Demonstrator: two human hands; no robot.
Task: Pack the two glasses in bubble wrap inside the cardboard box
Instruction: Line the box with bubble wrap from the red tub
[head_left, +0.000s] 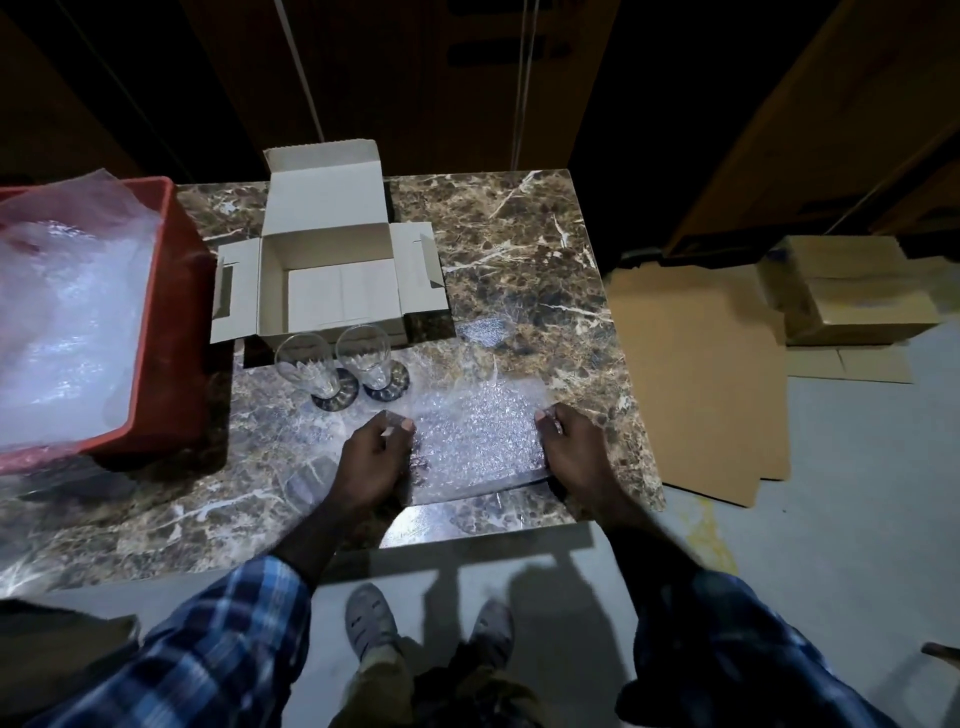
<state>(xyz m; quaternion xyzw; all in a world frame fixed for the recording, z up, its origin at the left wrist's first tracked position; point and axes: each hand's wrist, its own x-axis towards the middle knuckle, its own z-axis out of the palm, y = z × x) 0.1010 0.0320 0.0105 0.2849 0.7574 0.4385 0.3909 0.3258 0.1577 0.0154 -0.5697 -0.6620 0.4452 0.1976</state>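
Note:
Two clear glasses stand upright side by side on the marble table, the left glass (306, 371) and the right glass (366, 361), just in front of the open cardboard box (332, 244). The box holds nothing and its flaps are spread out. A sheet of bubble wrap (475, 441) lies near the table's front edge. My left hand (371, 460) pinches its left edge and my right hand (574, 452) pinches its right edge. Both hands are to the right of and nearer than the glasses.
A red crate (171, 332) full of bubble wrap sits at the table's left. More clear wrap lies on the marble table (519, 249) in front of the crate. Flat cardboard (696, 374) and small boxes (852, 291) lie on the floor to the right.

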